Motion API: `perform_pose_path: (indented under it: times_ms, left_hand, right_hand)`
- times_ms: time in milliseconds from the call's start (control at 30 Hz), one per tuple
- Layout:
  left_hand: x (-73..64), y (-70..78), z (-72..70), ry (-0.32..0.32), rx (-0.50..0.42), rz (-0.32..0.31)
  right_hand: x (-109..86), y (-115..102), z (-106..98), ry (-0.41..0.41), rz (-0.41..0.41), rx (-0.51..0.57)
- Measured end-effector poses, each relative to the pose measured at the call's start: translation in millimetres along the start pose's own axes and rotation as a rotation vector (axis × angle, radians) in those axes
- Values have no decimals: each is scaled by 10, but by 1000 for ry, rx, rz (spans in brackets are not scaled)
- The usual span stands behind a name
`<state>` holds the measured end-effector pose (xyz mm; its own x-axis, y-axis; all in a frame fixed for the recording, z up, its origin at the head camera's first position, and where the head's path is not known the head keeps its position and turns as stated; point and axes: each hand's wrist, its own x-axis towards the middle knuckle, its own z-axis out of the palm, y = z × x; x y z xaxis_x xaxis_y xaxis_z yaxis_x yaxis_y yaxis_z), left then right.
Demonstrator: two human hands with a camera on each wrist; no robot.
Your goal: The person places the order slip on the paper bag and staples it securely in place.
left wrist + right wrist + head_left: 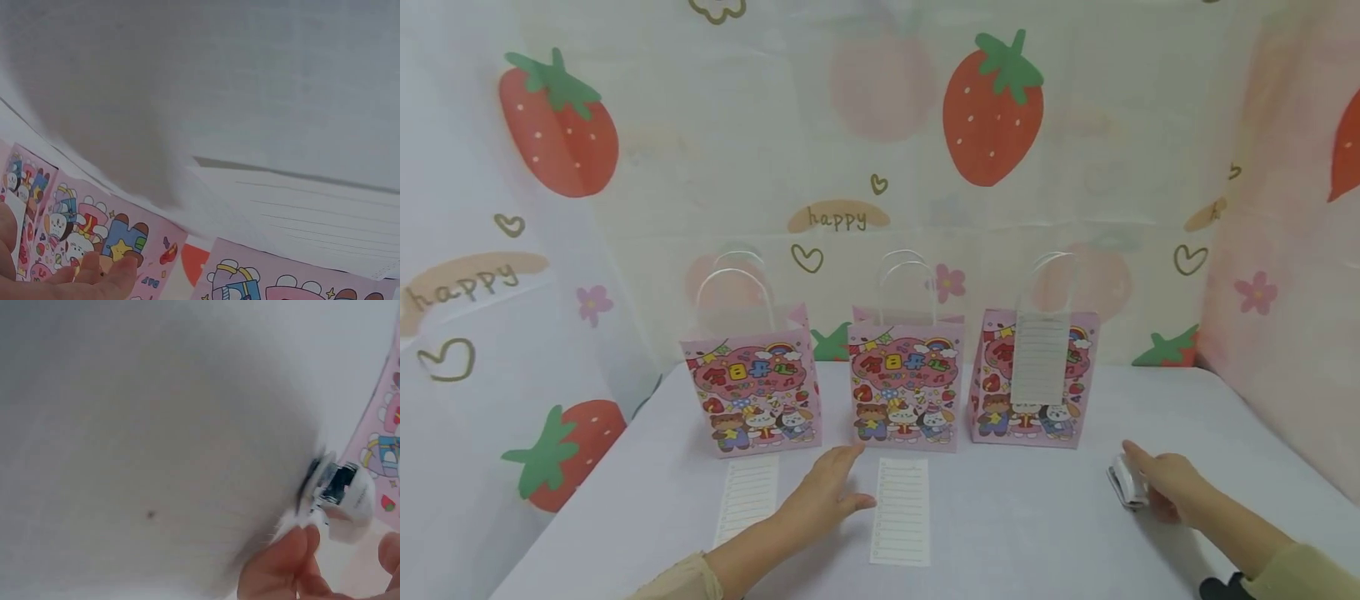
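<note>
My left hand is held over the table, fingers extended and the thumb spread, with nothing in its grasp. Two lined paper slips lie by it: one on its left, the other just to its right. In the left wrist view its fingers appear in front of a pink bag. Over on the right, my right hand holds a small white and metal stapler low at the tabletop. Seen from the right wrist, the stapler is at the curled fingertips; part of the grip is hidden.
Three pink cartoon paper bags with white handles stand in a row: left, middle and right. A lined slip hangs on the right bag's front. Strawberry-print cloth backs the white table.
</note>
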<state>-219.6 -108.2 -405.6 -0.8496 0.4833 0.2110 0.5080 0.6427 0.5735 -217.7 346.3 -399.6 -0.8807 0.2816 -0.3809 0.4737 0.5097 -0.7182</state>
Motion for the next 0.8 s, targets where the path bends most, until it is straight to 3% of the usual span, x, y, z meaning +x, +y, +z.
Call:
perform_pose_path:
  times_ms: [300, 533, 800]
  left_hand:
    - [-7, 17, 6, -9, -6, 7]
    - [-22, 18, 8, -36, -22, -15]
    - [-14, 9, -14, -46, -17, 3]
  right_hand:
    - [-179, -112, -86, 25, -118, 102]
    - [-315, -254, 13, 33, -157, 197]
    - [-380, -370, 171, -4, -237, 311]
